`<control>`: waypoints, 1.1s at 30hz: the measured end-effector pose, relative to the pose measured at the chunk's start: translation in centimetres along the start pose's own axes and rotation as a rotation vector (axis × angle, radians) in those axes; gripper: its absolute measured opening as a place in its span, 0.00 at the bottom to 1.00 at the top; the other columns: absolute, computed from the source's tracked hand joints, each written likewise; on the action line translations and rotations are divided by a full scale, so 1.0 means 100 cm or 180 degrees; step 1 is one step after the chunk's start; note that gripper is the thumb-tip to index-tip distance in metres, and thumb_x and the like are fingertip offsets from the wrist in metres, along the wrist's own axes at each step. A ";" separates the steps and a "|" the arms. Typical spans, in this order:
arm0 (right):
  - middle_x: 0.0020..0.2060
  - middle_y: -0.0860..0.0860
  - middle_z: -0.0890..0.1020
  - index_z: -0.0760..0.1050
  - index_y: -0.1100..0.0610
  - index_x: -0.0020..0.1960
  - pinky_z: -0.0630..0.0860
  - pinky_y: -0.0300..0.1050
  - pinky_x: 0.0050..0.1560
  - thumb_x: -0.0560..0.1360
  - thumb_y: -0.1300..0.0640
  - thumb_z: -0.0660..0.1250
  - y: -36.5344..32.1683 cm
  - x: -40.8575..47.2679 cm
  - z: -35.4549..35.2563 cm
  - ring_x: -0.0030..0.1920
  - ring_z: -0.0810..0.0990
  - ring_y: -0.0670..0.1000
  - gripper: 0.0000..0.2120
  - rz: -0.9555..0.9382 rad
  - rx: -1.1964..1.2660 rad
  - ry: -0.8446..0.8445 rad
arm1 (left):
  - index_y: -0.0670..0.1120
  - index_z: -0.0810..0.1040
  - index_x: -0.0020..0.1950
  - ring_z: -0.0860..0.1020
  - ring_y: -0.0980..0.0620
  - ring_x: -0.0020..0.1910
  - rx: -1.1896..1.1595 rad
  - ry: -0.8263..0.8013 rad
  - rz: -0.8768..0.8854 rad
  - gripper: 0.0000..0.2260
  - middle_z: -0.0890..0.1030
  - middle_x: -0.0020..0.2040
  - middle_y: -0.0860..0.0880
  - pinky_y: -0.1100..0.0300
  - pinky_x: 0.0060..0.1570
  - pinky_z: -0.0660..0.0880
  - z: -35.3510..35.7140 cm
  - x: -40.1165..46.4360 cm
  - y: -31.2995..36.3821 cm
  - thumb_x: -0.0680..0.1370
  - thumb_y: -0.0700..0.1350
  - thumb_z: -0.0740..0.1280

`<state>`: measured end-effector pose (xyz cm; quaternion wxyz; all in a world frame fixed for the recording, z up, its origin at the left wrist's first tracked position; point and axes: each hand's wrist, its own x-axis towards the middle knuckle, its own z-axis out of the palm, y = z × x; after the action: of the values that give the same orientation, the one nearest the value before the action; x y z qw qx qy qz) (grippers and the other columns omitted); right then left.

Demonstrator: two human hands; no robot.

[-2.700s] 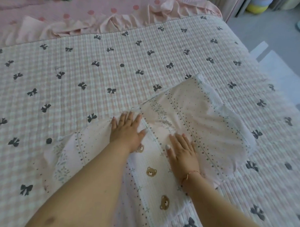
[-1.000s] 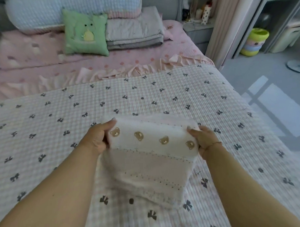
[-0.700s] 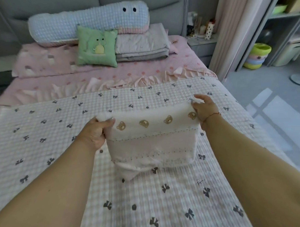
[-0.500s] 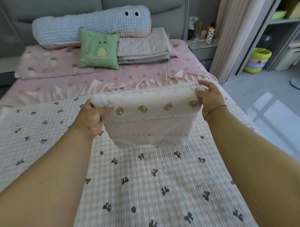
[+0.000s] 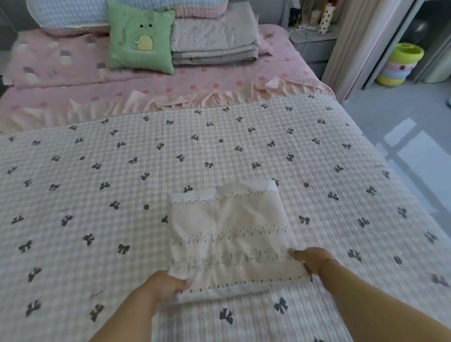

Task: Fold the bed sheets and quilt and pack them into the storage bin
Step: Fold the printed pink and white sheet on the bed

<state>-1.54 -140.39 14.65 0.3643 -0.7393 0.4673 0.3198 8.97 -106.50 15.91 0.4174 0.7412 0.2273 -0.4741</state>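
1. Lowered from mid-air — folded pink sheet (image 5: 229, 237) lay flat on bow-print quilt (image 5: 117, 172).
2. Pinched near corners — left hand (image 5: 164, 286), right hand (image 5: 312, 258), both clamped on cloth.

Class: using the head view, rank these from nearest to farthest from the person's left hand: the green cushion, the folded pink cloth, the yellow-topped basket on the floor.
1. The folded pink cloth: its near left corner is in the left hand.
2. The green cushion: at the head of the bed, straight ahead.
3. The yellow-topped basket: off the bed, on the floor at far right.
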 end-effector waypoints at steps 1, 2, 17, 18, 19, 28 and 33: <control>0.40 0.56 0.78 0.77 0.62 0.48 0.69 0.40 0.35 0.76 0.40 0.61 0.006 0.002 0.005 0.40 0.76 0.53 0.24 0.0028 -0.0121 -0.0039 | 0.36 0.77 0.61 0.77 0.46 0.51 0.0025 0.0029 -0.0044 0.21 0.80 0.54 0.45 0.57 0.55 0.72 0.004 0.004 -0.002 0.71 0.41 0.76; 0.39 0.55 0.77 0.75 0.61 0.45 0.69 0.41 0.35 0.76 0.40 0.61 0.009 0.003 0.007 0.39 0.76 0.53 0.22 0.0059 -0.0063 -0.0035 | 0.38 0.77 0.61 0.77 0.47 0.50 0.0032 0.0069 -0.0016 0.20 0.80 0.55 0.45 0.57 0.54 0.73 0.006 0.009 -0.003 0.72 0.42 0.75; 0.77 0.47 0.45 0.43 0.43 0.77 0.37 0.59 0.74 0.77 0.39 0.53 -0.092 0.020 0.045 0.77 0.39 0.51 0.32 -0.2174 -0.2128 0.1354 | 0.58 0.47 0.78 0.38 0.47 0.78 0.3154 0.1347 0.2018 0.24 0.41 0.80 0.49 0.42 0.75 0.40 0.060 0.057 0.059 0.82 0.58 0.46; 0.77 0.47 0.41 0.40 0.42 0.77 0.34 0.62 0.73 0.77 0.38 0.50 -0.091 0.026 0.050 0.76 0.34 0.51 0.33 -0.2121 -0.2280 0.1222 | 0.59 0.43 0.78 0.35 0.47 0.77 0.3305 0.1262 0.1922 0.25 0.37 0.79 0.50 0.40 0.74 0.37 0.064 0.061 0.057 0.82 0.59 0.44; 0.76 0.47 0.37 0.38 0.42 0.76 0.32 0.65 0.71 0.77 0.36 0.48 -0.089 0.034 0.052 0.75 0.31 0.52 0.33 -0.2032 -0.2373 0.1152 | 0.59 0.40 0.78 0.32 0.47 0.76 0.3415 0.1227 0.1815 0.26 0.34 0.78 0.50 0.39 0.73 0.35 0.064 0.070 0.055 0.81 0.60 0.42; 0.73 0.48 0.28 0.29 0.33 0.71 0.51 0.72 0.69 0.70 0.26 0.46 -0.092 0.091 0.043 0.75 0.36 0.61 0.37 -0.1101 -0.1869 0.0909 | 0.61 0.29 0.74 0.30 0.41 0.74 0.2995 0.1124 0.0913 0.30 0.28 0.76 0.48 0.32 0.70 0.39 0.055 0.122 0.066 0.77 0.68 0.39; 0.74 0.52 0.33 0.28 0.32 0.70 0.58 0.70 0.67 0.67 0.25 0.55 -0.100 0.111 0.044 0.75 0.40 0.62 0.44 -0.0837 -0.1503 0.0704 | 0.61 0.27 0.73 0.36 0.37 0.76 0.2811 0.1190 0.0767 0.32 0.28 0.76 0.48 0.31 0.70 0.45 0.056 0.137 0.073 0.76 0.69 0.40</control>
<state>11.12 -138.82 5.75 0.1673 -0.8883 0.3170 0.2872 17.59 -115.93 5.44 0.0674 0.9406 -0.0116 -0.3325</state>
